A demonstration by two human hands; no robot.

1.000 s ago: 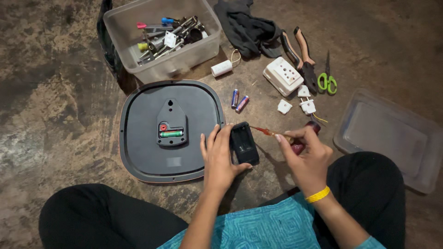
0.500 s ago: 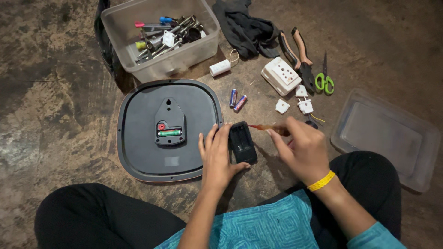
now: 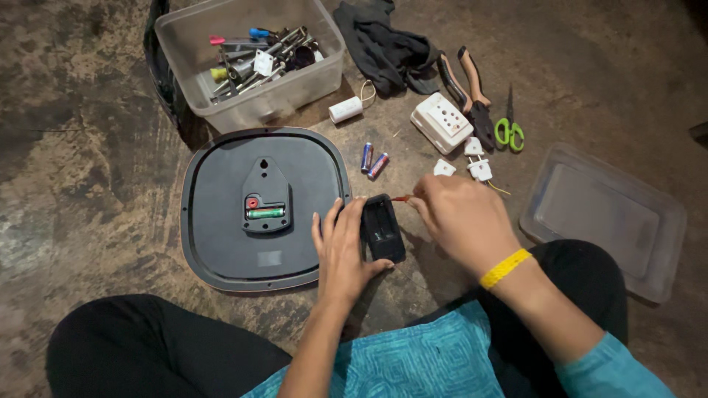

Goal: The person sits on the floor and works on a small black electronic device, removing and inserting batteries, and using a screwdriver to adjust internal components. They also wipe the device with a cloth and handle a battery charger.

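**A:** Head view: left hand (image 3: 341,250) clamps a small black remote (image 3: 383,227), back side up with its battery bay open, just right of the clock (image 3: 221,206).

**B:** Right hand?

**A:** Right hand (image 3: 461,215), just right of the remote, pinches a thin red-handled tool (image 3: 402,197). The tip sits at the remote's top edge. Both grips are tight on what they hold.

**B:** Clock state?

**A:** Dark and square with rounded corners, lying face down on the floor (image 3: 74,184). One green battery shows in its rear module.

**B:** Loose parts?

**A:** Two batteries (image 3: 372,160) lie just beyond the clock's upper right corner. A white socket block (image 3: 441,121) and white plugs (image 3: 476,158) are further right. A clear tool bin (image 3: 254,63) stands behind the clock, and a clear lid (image 3: 601,214) lies far right.
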